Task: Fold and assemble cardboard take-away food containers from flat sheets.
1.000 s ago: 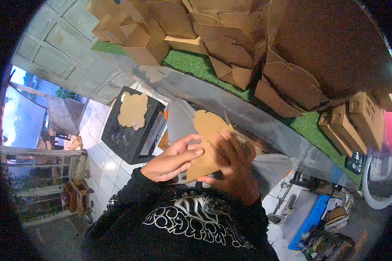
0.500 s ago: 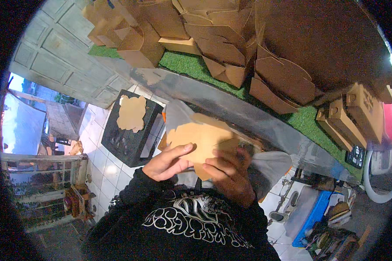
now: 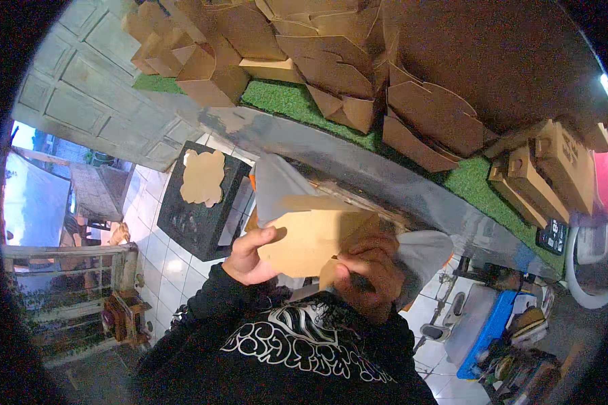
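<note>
A flat, tan cardboard box blank (image 3: 304, 237) is held up in front of my chest, above my lap. My left hand (image 3: 250, 256) grips its left edge, thumb on top and fingers beneath. On the right side, my right hand (image 3: 368, 270) pinches a small flap at the near edge, with the fingers curled over the card. Shadow darkens the right part of the card and partly hides those fingertips. To the left, a stack of similar cut card pieces (image 3: 203, 177) lies on a black stool-like stand (image 3: 194, 219).
Folded brown cardboard boxes (image 3: 338, 64) crowd a ledge covered with green artificial turf (image 3: 304, 104). Several narrow cartons (image 3: 544, 175) stand at its right end. At the lower right is a blue-edged plastic container (image 3: 476, 337). A wooden railing (image 3: 74, 297) stands at the left.
My right hand has shifted down to the near edge and now pinches a flap there. The card has turned a little, and its near point no longer sticks out toward me.
</note>
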Demonstrator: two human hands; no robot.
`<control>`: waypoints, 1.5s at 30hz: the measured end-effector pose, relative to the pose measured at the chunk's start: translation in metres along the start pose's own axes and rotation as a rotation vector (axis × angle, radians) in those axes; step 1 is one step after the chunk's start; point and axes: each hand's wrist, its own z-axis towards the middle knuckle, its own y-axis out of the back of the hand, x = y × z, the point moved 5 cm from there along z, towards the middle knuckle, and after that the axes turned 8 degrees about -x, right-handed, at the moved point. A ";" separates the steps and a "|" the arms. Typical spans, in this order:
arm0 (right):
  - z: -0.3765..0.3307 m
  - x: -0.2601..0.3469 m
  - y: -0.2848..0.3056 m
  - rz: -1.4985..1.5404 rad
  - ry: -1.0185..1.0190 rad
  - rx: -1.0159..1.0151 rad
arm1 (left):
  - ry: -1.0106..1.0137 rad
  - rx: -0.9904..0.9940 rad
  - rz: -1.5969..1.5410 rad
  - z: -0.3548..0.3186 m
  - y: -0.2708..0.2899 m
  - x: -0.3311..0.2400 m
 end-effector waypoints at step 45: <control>0.019 -0.027 -0.006 -0.079 -0.005 0.649 | -0.055 -0.248 0.656 0.011 -0.026 -0.016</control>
